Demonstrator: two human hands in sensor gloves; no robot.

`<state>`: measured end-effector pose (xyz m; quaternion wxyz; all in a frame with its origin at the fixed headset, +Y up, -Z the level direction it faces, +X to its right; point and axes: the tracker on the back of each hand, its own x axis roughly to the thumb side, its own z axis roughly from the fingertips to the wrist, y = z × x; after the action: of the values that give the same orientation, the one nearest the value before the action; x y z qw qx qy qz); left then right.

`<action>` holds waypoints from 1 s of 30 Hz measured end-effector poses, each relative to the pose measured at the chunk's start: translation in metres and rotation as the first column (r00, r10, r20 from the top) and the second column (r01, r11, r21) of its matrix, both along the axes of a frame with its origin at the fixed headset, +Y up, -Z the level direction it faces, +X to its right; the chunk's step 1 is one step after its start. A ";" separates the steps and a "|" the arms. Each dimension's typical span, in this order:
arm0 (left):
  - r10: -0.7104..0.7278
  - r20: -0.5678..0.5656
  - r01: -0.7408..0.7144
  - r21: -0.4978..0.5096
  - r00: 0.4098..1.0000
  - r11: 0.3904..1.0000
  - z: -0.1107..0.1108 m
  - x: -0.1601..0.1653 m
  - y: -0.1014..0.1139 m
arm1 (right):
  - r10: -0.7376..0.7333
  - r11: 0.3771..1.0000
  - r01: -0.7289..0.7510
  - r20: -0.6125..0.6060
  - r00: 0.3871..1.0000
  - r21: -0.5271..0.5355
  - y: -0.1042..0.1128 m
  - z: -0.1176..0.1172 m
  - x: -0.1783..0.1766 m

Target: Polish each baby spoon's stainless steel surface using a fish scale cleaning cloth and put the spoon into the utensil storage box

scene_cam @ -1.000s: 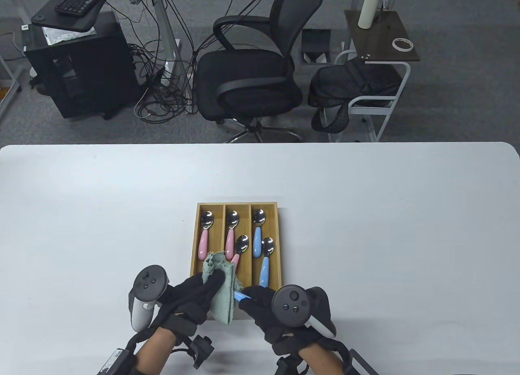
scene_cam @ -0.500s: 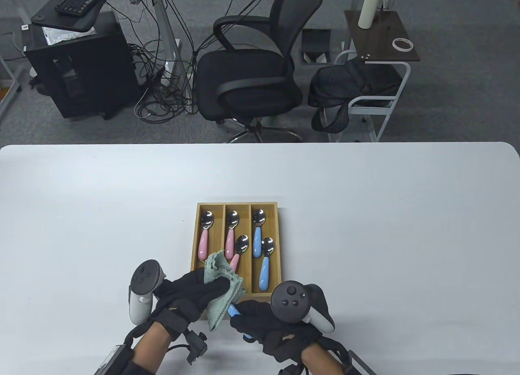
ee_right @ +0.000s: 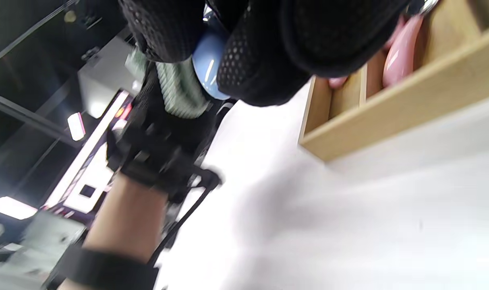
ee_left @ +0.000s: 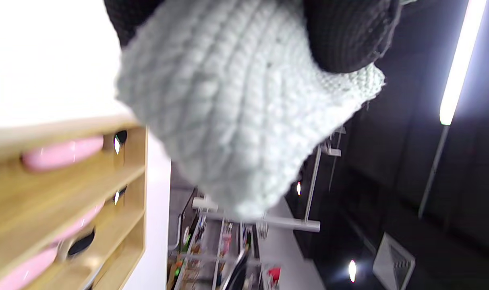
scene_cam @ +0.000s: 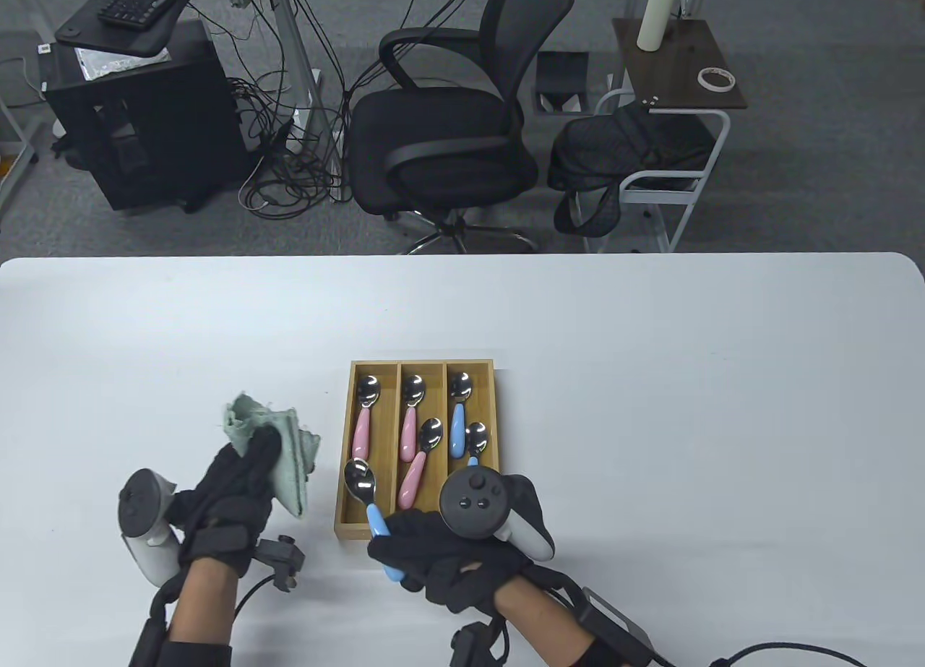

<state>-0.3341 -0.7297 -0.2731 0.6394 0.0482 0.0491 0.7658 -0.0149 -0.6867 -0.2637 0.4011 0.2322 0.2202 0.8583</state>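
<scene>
Blue-handled spoon [scene_cam: 372, 511]: pinched at its handle by my right hand [scene_cam: 448, 558], bowl over the near end of the left compartment of the utensil storage box [scene_cam: 345, 479]. Its long axis runs away from the grip, leaning slightly left, close to the compartment's own line. A pink-handled spoon [scene_cam: 363, 423] fills the far half beyond the bowl; the near half looks free. My left hand [scene_cam: 231, 490], left of the box and apart from it, grips the cleaning cloth [scene_cam: 278, 454].
</scene>
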 end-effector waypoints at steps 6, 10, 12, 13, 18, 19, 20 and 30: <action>0.039 -0.030 -0.040 -0.047 0.999 0.998 -0.003 -0.006 -0.004 | 0.124 0.992 -0.124 0.176 0.976 -0.015 -0.016 -0.053 -0.022; 0.007 0.010 -0.007 -0.046 1.000 0.999 -0.006 0.003 -0.003 | 0.165 0.986 -0.153 0.212 0.963 -0.070 -0.033 -0.073 -0.034; 0.001 0.017 0.000 -0.045 1.000 0.999 -0.007 0.004 -0.002 | 0.188 0.981 -0.173 0.227 0.956 -0.085 -0.038 -0.080 -0.038; 0.001 0.017 0.000 -0.045 1.000 0.999 -0.007 0.003 -0.002 | 0.196 0.980 -0.181 0.231 0.953 -0.087 -0.039 -0.082 -0.039; 0.019 0.029 -0.017 -0.061 0.999 0.998 -0.008 0.004 -0.004 | 0.252 0.966 -0.232 0.224 0.942 -0.109 -0.044 -0.096 -0.046; 0.018 0.033 -0.016 -0.063 0.999 0.998 -0.008 0.004 -0.005 | 0.275 0.961 -0.261 0.220 0.936 -0.094 -0.044 -0.096 -0.048; 0.017 0.035 -0.015 -0.064 0.999 0.998 -0.008 0.004 -0.005 | 0.289 0.957 -0.277 0.220 0.932 -0.084 -0.043 -0.096 -0.049; -0.011 0.056 0.014 -0.051 0.998 0.999 -0.005 0.009 -0.002 | 0.306 0.952 -0.301 0.187 0.933 -0.058 -0.035 -0.087 -0.047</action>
<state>-0.3249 -0.7320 -0.2785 0.6464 0.0109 0.0508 0.7613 -0.0624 -0.7219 -0.3511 0.2867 0.1050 0.2257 0.9251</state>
